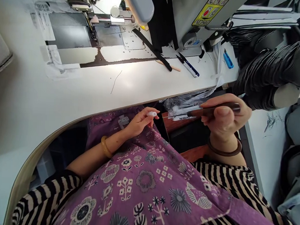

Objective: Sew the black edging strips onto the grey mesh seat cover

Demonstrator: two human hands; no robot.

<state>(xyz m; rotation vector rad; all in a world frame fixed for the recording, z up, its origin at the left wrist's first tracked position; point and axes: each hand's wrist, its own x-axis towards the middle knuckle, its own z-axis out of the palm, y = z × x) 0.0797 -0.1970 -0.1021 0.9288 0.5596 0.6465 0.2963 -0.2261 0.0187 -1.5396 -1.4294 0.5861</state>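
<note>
Needle-tipped awl (212, 110), dark wooden handle, is in the R hand (226, 118): fingers clamped round the handle, thumb on top, thin steel tip aimed at a small white bit (152, 114). L hand (139, 122) has its fingers together, pinching that bit. Tip and bit are just apart, w/ a small gap b/w them, both just off the desk (65, 88) edge and above the purple floral apron (146, 182). White fluff (182, 111) sits round the awl's shaft, can't tell if it's fibre or fabric.

Risks: tip's v. fine, so a slip or sudden push could jab the L fingers or go into the apron. Bit's tiny, so a loose pinch could drop it under the desk, hard to find. Fluff could snag on the tip if tugged. Sewing machine (112, 9) and thread snips (187, 65) are well beyond the hands, out of the way.
</note>
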